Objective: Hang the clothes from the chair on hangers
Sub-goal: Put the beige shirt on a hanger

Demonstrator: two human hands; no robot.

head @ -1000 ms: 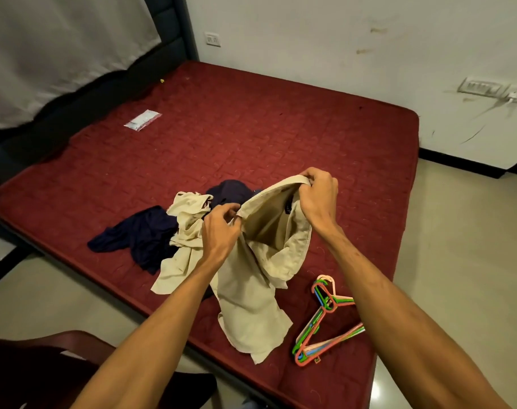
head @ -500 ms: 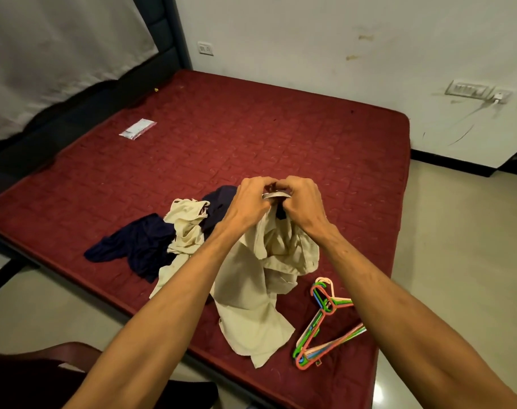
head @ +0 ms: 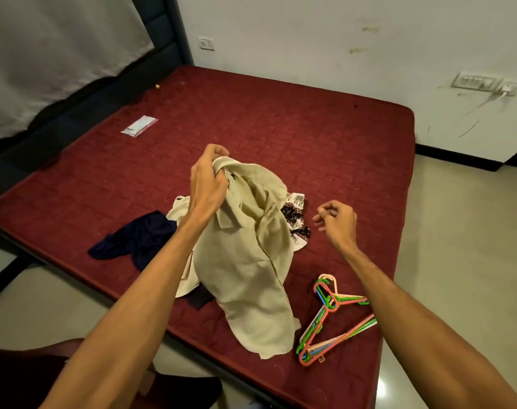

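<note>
My left hand (head: 207,179) grips the top of a beige garment (head: 251,255) and holds it up above the red mattress (head: 281,128); its lower end drapes on the mattress. My right hand (head: 337,221) hovers to the right of the garment, fingers loosely curled, holding nothing. A bundle of coloured plastic hangers (head: 329,318) lies near the mattress's front right edge. A navy garment (head: 136,240) and a patterned cloth (head: 295,214) lie on the mattress beside the beige one.
A dark wooden chair (head: 30,376) shows at the bottom left. A small white packet (head: 139,130) lies on the far left of the mattress. Tiled floor (head: 464,261) runs along the right; a wall with sockets (head: 474,81) stands behind.
My right hand has let go of the beige garment and moved right and down. My left hand has lifted the garment higher, uncovering the patterned cloth.
</note>
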